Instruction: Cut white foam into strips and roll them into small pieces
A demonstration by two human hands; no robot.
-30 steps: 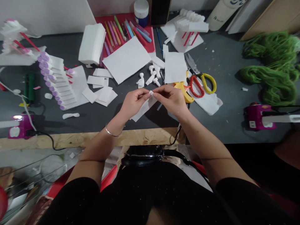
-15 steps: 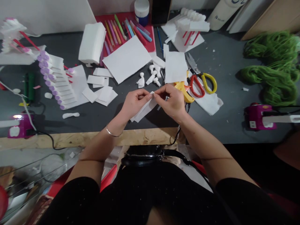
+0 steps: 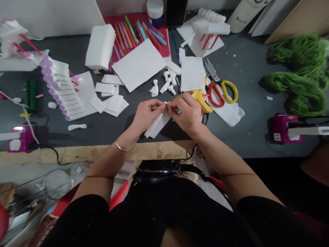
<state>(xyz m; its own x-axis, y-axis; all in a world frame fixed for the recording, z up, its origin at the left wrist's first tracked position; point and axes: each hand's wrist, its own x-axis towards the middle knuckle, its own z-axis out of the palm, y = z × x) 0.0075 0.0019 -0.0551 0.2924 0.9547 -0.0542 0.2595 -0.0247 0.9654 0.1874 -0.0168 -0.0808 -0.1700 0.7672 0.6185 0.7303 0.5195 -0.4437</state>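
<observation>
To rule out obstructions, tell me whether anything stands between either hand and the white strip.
Nothing visible does: left hand and right hand both pinch the white strip at its far end. The yellow tool lies beside the right hand.

Green yarn (image 3: pixel 295 80) right of a white bottle (image 3: pixel 243 15)

Table (image 3: pixel 246 79): dark grey top, spans mid-frame; wood-grained front edge (image 3: pixel 84 153). Pale wall panel (image 3: pixel 53 19), upper left. Brown board (image 3: pixel 300 20), upper right, tilted. Pale floor (image 3: pixel 15 168), cluttered, lower left. Lighting subdued.
</observation>
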